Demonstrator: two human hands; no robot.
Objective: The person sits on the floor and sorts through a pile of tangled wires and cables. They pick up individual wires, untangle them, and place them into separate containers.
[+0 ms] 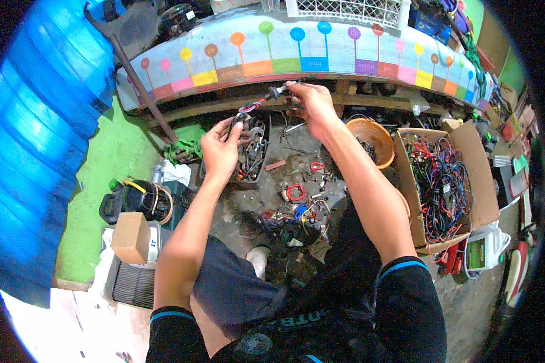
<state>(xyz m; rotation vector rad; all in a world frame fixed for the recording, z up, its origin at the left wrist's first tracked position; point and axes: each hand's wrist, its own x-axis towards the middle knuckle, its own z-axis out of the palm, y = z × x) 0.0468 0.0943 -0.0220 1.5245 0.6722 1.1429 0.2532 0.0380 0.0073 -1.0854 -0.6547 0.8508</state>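
A short wire harness (255, 106) with red, blue and dark wires is stretched between my two hands. My left hand (223, 143) pinches its lower end, where the fingers partly hide a dark piece. At the other end, my right hand (312, 105) grips a pale tip beside a dark connector (274, 93). Below my left hand stands a dark bin (267, 156) full of mixed metal parts. Loose wires and small parts lie on the floor, among them a red wire coil (295, 193) and a blue piece (301, 211).
A cardboard box (481, 181) on the right holds tangled wires, beside an orange basin (376, 136). Ahead runs a bench (272, 50) with a coloured, printed front. On the left are a black jug (113, 204), a small carton (129, 238) and a leaning metal bar (141, 86).
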